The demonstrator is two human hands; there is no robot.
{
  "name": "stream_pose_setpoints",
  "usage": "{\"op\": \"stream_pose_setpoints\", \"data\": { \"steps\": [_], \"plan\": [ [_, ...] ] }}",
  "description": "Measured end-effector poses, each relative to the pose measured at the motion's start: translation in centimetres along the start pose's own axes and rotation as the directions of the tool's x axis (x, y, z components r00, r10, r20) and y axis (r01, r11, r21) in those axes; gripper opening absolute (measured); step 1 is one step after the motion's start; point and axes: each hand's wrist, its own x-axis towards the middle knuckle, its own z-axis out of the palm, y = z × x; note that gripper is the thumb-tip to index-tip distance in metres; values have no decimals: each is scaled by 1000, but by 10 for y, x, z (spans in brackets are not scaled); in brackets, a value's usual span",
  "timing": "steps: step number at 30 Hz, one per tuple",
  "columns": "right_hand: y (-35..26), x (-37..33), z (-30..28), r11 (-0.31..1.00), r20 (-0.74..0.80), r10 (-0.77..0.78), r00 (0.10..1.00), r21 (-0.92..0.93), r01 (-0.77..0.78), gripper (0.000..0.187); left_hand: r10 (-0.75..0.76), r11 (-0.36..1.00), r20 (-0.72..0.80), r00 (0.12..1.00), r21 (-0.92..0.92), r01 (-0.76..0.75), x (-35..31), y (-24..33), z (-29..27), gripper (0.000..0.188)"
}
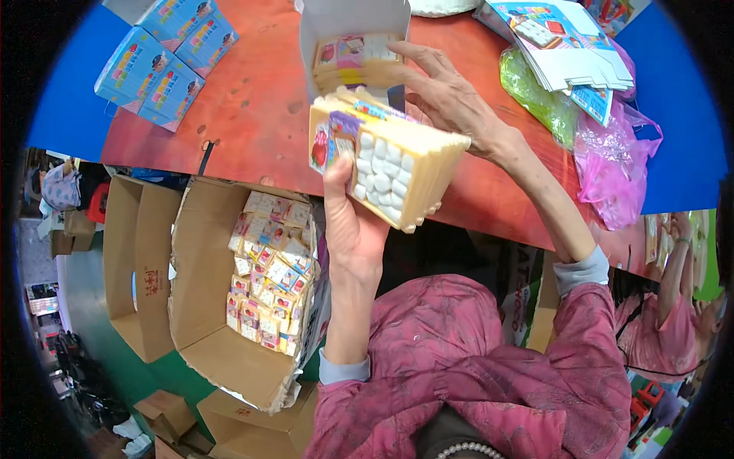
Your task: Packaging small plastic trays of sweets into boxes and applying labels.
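My left hand grips a thick stack of flat cream packets from below, its thumb on the front one. That packet shows a strawberry picture, a purple band and rows of white pieces. Just beyond stands an upright white carton, its front open, with similar packets lying inside. My right hand reaches to the carton's right side with fingers spread. Its fingertips are over the packets inside; whether they touch them I cannot tell. The stack partly hides the carton's lower edge.
Blue printed boxes stand at the far left of the red table. Flattened printed cartons lie right, above green and pink plastic bags. Below left, a large cardboard box holds many packets. Another person is at right.
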Motion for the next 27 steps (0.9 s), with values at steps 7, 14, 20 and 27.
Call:
{"op": "stream_pose_setpoints", "data": {
  "steps": [7,14,20,27],
  "plan": [
    [13,-18,-4,994,-23,27,999,107,-24,50,-53,976,216,975,-195,96,49,17,34,43],
    [13,-16,-3,974,-73,16,997,225,1,49,271,958,49,961,81,-274,97,14,42,43],
    [17,-15,-3,973,-82,7,997,229,12,46,159,986,152,976,34,-165,106,33,37,39],
    [21,-15,-2,979,-112,-45,993,192,66,45,34,998,99,994,-59,-28,126,77,31,53]
  ]
}}
